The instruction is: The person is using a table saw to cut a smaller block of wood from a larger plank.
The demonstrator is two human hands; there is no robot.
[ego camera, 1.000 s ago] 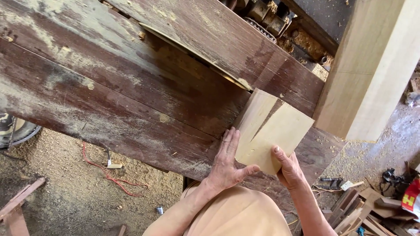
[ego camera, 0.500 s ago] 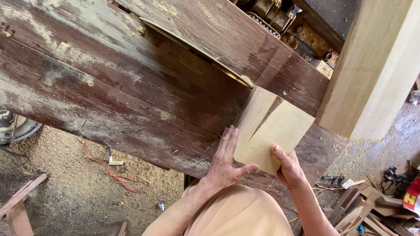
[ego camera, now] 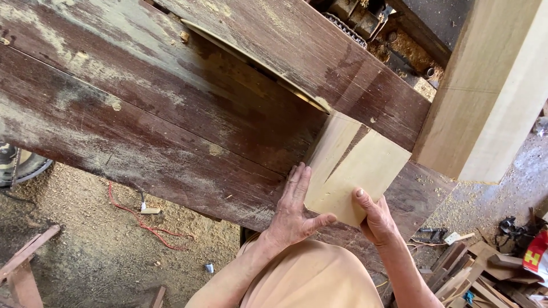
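Observation:
A pale, roughly square wooden block [ego camera: 353,166] lies flat on a dark, worn plank table [ego camera: 171,114] dusted with sawdust. My left hand [ego camera: 294,208] rests flat against the block's left edge, its thumb hooked along the near edge. My right hand [ego camera: 375,218] grips the block's near right corner. The block's far end sits at a long slot in the table where a saw blade's edge [ego camera: 257,65] shows. A dark cut line runs into the block from that far end.
A tall pale timber beam [ego camera: 491,91] stands at the right. Wood offcuts [ego camera: 462,274] lie piled on the ground at lower right. Sawdust-covered ground, a red cord [ego camera: 145,222] and a tyre [ego camera: 17,165] are at the left. Machine parts [ego camera: 365,17] sit beyond the table.
Both hands and the block have stayed in nearly the same place; the view has shifted only slightly.

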